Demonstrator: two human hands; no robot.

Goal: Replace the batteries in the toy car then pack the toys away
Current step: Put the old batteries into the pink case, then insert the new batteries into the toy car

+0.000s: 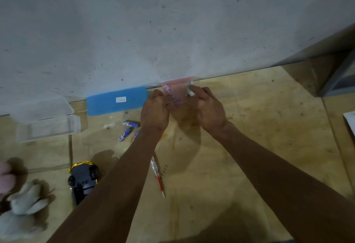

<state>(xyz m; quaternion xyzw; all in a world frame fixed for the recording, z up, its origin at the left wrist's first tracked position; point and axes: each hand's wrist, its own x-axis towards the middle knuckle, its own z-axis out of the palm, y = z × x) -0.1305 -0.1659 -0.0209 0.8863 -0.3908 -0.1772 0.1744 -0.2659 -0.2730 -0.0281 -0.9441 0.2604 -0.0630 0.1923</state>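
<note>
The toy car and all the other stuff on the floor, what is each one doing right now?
toy car: lying upside down, wheels up.
loose batteries: lying on the floor, out of the car.
screwdriver: lying flat, nobody holding it.
clear box: open, lid flipped back.
blue box: closed, by the wall.
pink packet: held up by both hands.
left hand: pinching the packet.
right hand: gripping the packet.

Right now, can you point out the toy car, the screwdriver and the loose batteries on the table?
toy car point(83, 180): head view, on its dark underside, between the wheels.
screwdriver point(159, 182): head view, on the red handle section.
loose batteries point(125, 134): head view, on the blue-and-white body of the nearer one.
</note>
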